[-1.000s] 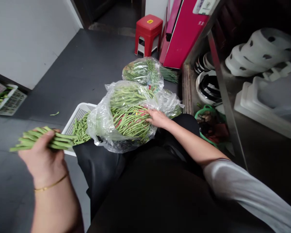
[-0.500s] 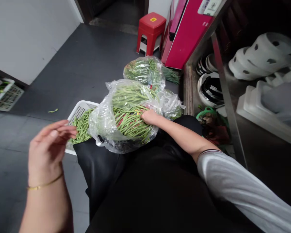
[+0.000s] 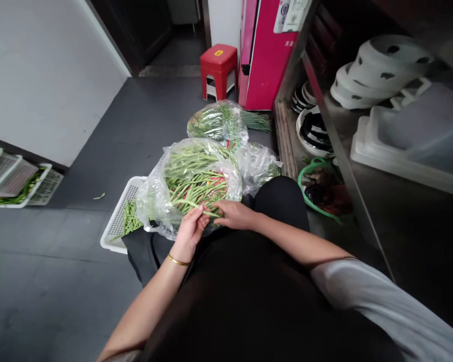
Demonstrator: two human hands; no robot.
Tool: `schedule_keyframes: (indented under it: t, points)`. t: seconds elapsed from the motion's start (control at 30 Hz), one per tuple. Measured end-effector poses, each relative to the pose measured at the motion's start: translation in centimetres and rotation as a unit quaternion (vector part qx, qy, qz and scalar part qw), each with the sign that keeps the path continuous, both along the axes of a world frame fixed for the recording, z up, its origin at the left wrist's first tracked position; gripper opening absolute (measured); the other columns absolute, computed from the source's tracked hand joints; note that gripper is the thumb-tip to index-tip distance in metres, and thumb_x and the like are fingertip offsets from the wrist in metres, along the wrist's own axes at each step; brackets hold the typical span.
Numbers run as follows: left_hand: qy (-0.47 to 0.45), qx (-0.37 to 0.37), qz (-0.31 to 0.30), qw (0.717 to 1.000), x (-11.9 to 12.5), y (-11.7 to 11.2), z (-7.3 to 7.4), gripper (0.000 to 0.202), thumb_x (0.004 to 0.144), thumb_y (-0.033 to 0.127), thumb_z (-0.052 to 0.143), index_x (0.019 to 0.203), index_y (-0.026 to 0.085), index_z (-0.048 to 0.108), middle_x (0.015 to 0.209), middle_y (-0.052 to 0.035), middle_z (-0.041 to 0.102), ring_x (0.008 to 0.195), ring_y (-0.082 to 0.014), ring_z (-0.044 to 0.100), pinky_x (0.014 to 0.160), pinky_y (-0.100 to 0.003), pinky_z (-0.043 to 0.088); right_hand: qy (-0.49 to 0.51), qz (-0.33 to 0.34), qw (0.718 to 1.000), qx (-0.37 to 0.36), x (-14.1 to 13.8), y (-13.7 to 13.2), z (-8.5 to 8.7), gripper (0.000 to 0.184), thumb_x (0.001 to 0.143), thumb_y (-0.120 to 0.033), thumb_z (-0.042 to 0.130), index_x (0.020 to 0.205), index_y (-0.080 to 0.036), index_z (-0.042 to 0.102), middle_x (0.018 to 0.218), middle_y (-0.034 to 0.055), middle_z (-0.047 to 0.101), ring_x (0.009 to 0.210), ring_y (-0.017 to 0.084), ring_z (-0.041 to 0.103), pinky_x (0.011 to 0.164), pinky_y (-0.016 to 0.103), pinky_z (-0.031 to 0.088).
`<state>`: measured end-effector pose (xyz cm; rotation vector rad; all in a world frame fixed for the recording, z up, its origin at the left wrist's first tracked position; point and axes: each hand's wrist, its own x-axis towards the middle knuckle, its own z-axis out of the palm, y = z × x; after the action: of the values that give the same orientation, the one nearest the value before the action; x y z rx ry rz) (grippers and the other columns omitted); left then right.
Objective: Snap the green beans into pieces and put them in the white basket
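A long green bean (image 3: 192,203) stretches between my two hands, just above an open clear plastic bag (image 3: 151,193). My left hand (image 3: 192,226) pinches it near the middle with closed fingers. At its right end, the fingers of my right hand (image 3: 234,213) are closed on the same bean. Inside the bag lies a heap of long beans (image 3: 184,185), with some red showing beneath them. The bag rests by my lap. Left of it, partly covered by the bag, a white perforated basket (image 3: 111,221) holds short bean pieces (image 3: 130,217).
Behind the bag lie another bag of greens (image 3: 211,120) and thin green stalks (image 3: 256,120). A red stool (image 3: 219,65) stands near a pink cabinet (image 3: 268,65). Metal shelving (image 3: 347,151) runs along the right, with a green basket (image 3: 304,193) below. White crates (image 3: 47,188) stand at left.
My left hand has come from beside the white basket to the bag and pinches a bean. My right hand has drawn back from the heap toward me. The view has shifted.
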<state>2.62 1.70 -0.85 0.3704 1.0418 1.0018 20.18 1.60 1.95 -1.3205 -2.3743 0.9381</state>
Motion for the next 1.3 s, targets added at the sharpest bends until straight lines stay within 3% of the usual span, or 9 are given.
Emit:
schedule_keyframes:
  t: [0.13,0.33,0.47,0.57,0.73,0.83,1.07,1.2,1.3]
  points:
    - [0.048,0.042,0.027,0.998,-0.1,-0.5,1.6,0.025,0.060,0.027,0.080,0.074,0.012,0.065,0.068,-0.0015,0.066,0.055,-0.0075,0.060,0.054,-0.016,0.050,0.010,-0.035,0.996,-0.076,2.5,0.5,0.9,0.025,0.092,-0.032,0.046,0.098,-0.014,0.063,0.076,0.0023,0.065,0.069,0.012,0.058,0.065,0.021,0.039]
    - [0.020,0.045,0.023,0.999,0.2,-1.0,1.4,0.023,0.063,0.025,0.079,0.075,0.011,0.064,0.065,-0.0018,0.065,0.054,-0.0087,0.060,0.055,-0.019,0.051,-0.118,0.039,0.987,0.099,0.0,-0.1,0.5,0.033,0.094,-0.034,0.040,0.089,-0.011,0.062,0.086,0.0110,0.066,0.074,0.017,0.059,0.062,0.025,0.037]
    - [-0.040,-0.009,-0.015,0.999,-0.4,-1.4,0.3,0.022,0.065,0.026,0.077,0.072,0.010,0.064,0.061,-0.0020,0.063,0.049,-0.0075,0.056,0.049,-0.018,0.049,-0.005,0.201,0.966,0.161,-1.6,-1.8,0.7,0.029,0.095,-0.026,0.037,0.088,-0.013,0.063,0.080,0.0074,0.065,0.071,0.014,0.058,0.060,0.024,0.037]
    - [-0.021,0.007,-0.052,0.998,-0.7,-1.8,0.4,0.022,0.068,0.028,0.075,0.075,0.009,0.066,0.059,-0.0015,0.060,0.045,-0.0058,0.051,0.044,-0.016,0.043,0.094,0.289,0.949,0.083,-1.1,-2.1,1.8,0.026,0.093,-0.029,0.043,0.088,-0.016,0.065,0.082,0.0039,0.066,0.076,0.012,0.059,0.064,0.022,0.039]
    - [0.028,0.099,-0.169,0.980,-1.0,-2.4,1.7,0.028,0.071,0.030,0.072,0.092,0.013,0.067,0.051,0.0042,0.050,0.040,-0.0055,0.043,0.040,-0.017,0.037,0.081,0.092,0.971,-0.205,1.3,1.0,1.6,0.038,0.082,-0.052,0.055,0.085,-0.015,0.064,0.063,-0.0013,0.060,0.051,0.008,0.054,0.049,0.019,0.037]
    - [0.051,0.122,-0.223,0.966,-0.9,-2.7,1.8,0.029,0.070,0.032,0.071,0.092,0.013,0.067,0.050,0.0037,0.050,0.040,-0.0070,0.044,0.039,-0.019,0.037,0.161,-0.016,0.948,-0.274,0.7,2.2,0.2,0.040,0.087,-0.051,0.045,0.094,-0.014,0.058,0.059,-0.0031,0.057,0.044,0.007,0.049,0.044,0.019,0.036]
    - [0.069,0.019,-0.175,0.982,-0.3,-2.8,1.7,0.026,0.070,0.037,0.069,0.069,0.012,0.061,0.041,0.0046,0.044,0.031,-0.0062,0.036,0.031,-0.019,0.033,-0.025,-0.057,0.996,0.059,-2.3,1.5,-2.7,0.021,0.091,-0.029,0.043,0.091,-0.012,0.056,0.092,0.0111,0.063,0.081,0.018,0.059,0.069,0.027,0.043]
    - [0.038,0.022,-0.116,0.992,-0.3,-2.4,2.1,0.024,0.068,0.032,0.070,0.069,0.014,0.054,0.057,-0.0002,0.058,0.044,-0.0097,0.051,0.045,-0.023,0.047,-0.155,-0.070,0.985,0.014,-1.8,1.8,-3.2,0.022,0.091,-0.029,0.044,0.097,-0.012,0.057,0.094,0.0121,0.065,0.082,0.020,0.061,0.068,0.027,0.042]
    - [0.052,0.043,-0.040,0.997,-0.3,-1.9,1.8,0.028,0.067,0.032,0.072,0.072,0.016,0.050,0.055,0.0054,0.051,0.041,-0.0058,0.043,0.038,-0.016,0.037,-0.154,-0.047,0.987,-0.007,-2.5,1.1,-2.7,0.024,0.090,-0.034,0.046,0.096,-0.014,0.058,0.089,0.0103,0.067,0.081,0.021,0.062,0.067,0.027,0.041]
